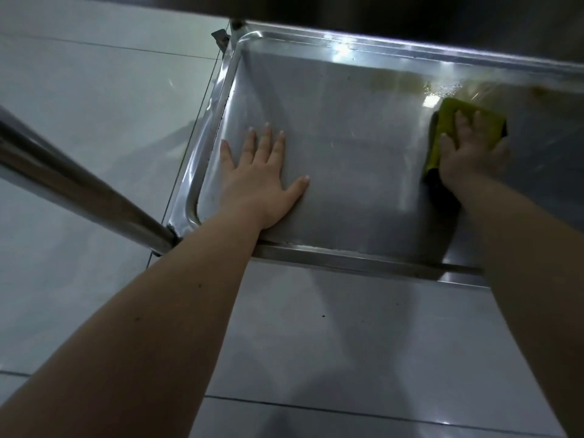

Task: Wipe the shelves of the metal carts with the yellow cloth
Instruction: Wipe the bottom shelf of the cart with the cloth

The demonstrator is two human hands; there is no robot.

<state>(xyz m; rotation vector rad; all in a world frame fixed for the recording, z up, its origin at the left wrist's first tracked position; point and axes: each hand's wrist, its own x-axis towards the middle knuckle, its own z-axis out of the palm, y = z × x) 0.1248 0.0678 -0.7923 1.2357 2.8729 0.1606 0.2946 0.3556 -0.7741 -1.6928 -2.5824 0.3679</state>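
A low metal cart shelf (347,121) with a raised rim fills the upper middle of the head view. My left hand (262,181) lies flat on its left part, fingers spread and straight. My right hand (467,150) presses flat on the folded yellow cloth (448,118), which sits on the right part of the shelf near the far rim. A wet, yellowish smear shows on the shelf just beyond the cloth.
A round metal cart post (72,188) slants in from the left to the shelf's near left corner. A caster bracket (221,37) sits at the far left corner. An upper shelf shades the top edge. Pale tiled floor (347,343) surrounds the cart.
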